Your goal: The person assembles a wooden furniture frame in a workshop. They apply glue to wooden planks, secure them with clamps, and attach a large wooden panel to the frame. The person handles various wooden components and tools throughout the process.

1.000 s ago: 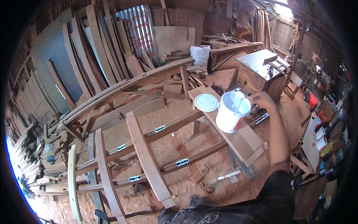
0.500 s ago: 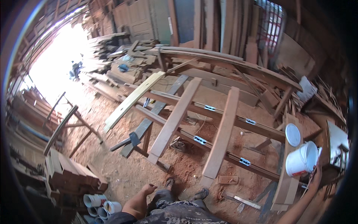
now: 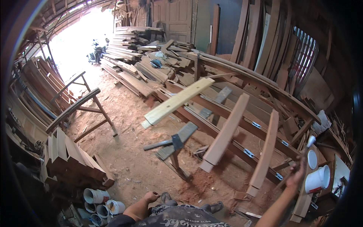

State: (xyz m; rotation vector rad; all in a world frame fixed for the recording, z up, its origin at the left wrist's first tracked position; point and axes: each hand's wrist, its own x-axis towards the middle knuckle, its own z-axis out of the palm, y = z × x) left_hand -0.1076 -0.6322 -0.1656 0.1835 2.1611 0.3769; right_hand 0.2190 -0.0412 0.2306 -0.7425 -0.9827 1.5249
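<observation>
My right hand (image 3: 296, 174) is raised at the right, closed around the handle of a brush (image 3: 311, 142) whose white tip points up and away. Just right of that hand stands an open white bucket (image 3: 317, 180) on a board, with its round white lid (image 3: 312, 159) lying behind it. My left hand (image 3: 151, 196) hangs low in front of my body, fingers curled, with nothing visible in it. Two long planks, a nearer one (image 3: 227, 132) and one farther right (image 3: 264, 153), lie across dark rails with small blue-and-white pieces (image 3: 248, 153) on them.
A pale grooved board (image 3: 181, 100) crosses the rails farther left. Beside it is a trestle (image 3: 177, 142) with a dark tool on top. Another wooden trestle (image 3: 89, 104) stands at left, stacked timber (image 3: 75, 159) below it, and several white pots (image 3: 96, 196) on the floor.
My view has swung left, so the planks and trestles sit farther right. My right hand has left the bucket's side and risen, and the brush now shows in it. The left hand stays low.
</observation>
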